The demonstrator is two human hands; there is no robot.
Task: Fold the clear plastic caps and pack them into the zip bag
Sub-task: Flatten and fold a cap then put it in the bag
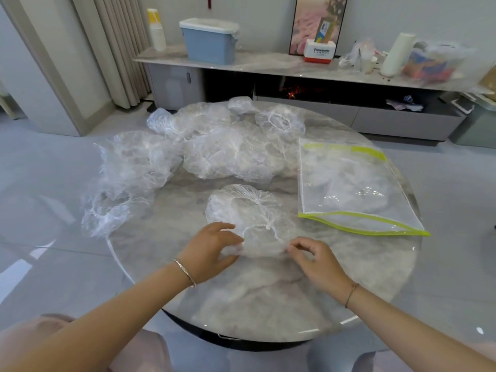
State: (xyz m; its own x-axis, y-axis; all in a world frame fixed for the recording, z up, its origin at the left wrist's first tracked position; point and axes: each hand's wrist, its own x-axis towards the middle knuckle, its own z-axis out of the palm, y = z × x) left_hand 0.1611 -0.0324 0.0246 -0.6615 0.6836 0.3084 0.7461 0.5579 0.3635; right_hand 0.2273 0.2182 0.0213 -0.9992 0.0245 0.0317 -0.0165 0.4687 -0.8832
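One clear plastic cap [249, 210] with a gathered elastic rim lies spread on the round marble table [268, 296] in front of me. My left hand [212, 248] pinches its near left edge, and my right hand [314, 259] pinches its near right edge. A clear zip bag [349, 183] with a lime-green zipper strip lies flat to the right, its mouth toward me and folded caps showing faintly inside. Several more loose caps [230, 154] are heaped across the far half of the table, and a crumpled bunch [120, 183] hangs over the left edge.
Behind the table runs a low marble-topped cabinet [268, 65] carrying a blue lidded bin [209, 41], a white bottle, a Panasonic box and plastic-wrapped items. Curtains hang at the back left. Grey tiled floor surrounds the table.
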